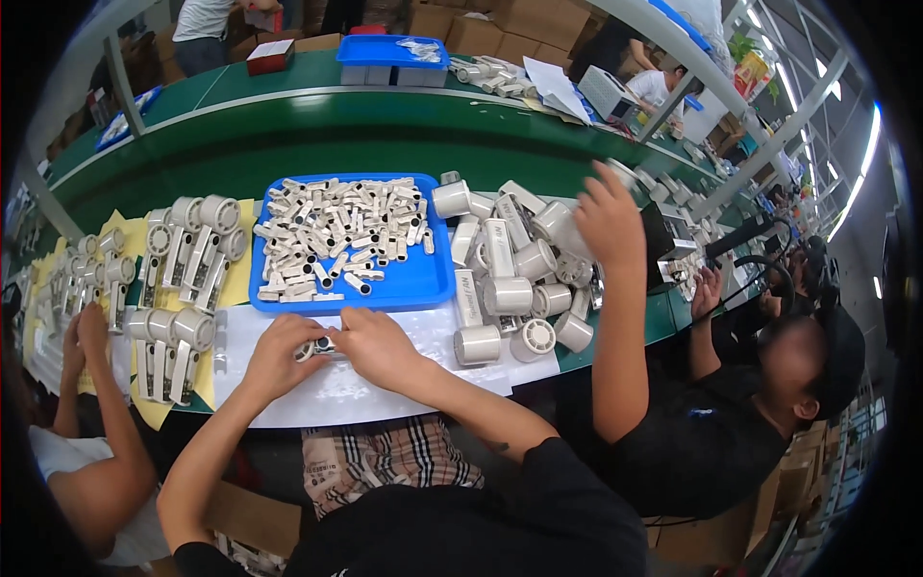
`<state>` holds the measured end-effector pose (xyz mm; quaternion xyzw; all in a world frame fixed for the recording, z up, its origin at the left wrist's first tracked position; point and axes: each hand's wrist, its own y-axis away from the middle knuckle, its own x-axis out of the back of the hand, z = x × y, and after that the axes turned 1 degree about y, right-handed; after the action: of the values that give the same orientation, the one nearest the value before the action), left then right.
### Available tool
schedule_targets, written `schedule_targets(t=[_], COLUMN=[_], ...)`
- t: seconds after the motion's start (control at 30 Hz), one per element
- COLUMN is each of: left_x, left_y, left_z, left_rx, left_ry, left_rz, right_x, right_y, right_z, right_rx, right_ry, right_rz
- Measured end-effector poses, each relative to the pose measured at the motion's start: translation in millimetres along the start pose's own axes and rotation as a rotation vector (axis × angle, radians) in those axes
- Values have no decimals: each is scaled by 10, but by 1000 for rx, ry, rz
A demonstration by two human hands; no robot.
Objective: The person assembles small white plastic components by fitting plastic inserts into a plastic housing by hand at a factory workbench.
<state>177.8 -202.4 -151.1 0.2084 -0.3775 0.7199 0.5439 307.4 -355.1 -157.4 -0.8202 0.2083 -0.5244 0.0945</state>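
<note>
white part [323,344]: lower centre of frame, over white sheet [346,392], just below blue tray [441,264]
left hand [277,358]: fingers closed on part's left end
right hand [373,348]: fingers closed on its right end
long axis: looks roughly left-right, bridging both grips; exact tilt hidden by fingers
nearer hand: neither, both touching

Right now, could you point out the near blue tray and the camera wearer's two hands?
Near blue tray [413,277]: head view, on its bare floor.
Left hand [275,356]: head view, back of the hand.
Right hand [375,348]: head view, back of the hand.
</note>
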Motion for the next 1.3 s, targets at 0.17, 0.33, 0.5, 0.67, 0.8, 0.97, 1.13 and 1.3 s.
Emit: schedule_targets(t=[0.17, 0.33, 0.5, 0.67, 0.8, 0.97, 1.13, 1.3], left_x=[-144, -402, -236, -272, -221, -228, -285, -330], left_y=[131, 373, 283, 172, 147, 276, 417, 516], left_z=[31, 312, 477, 513, 369, 351, 248, 78], left_rx=[-48, -45, -29, 366, 341, 387, 328, 251], left_ry=[-134, -359, -330, -272, -226, -245, -380, -349], left_rz=[72, 334, 103, -61, -22, -107, -45, 16], right_x=[69, -77, -101, -171, -243, -301, -505, -605], right_y=[45, 297, 391, 410, 345, 415, 413, 427], right_z=[111, 280, 358, 341, 367, 234, 158, 117], right_rx=[-29, -72, 7, 108, 113, 81, 149, 90], right_ry=[-178, -558, -482, -469, -460, -473, -322, -327], right_rz=[-77, -92, -226, -191, -183, -174, -85, -44])
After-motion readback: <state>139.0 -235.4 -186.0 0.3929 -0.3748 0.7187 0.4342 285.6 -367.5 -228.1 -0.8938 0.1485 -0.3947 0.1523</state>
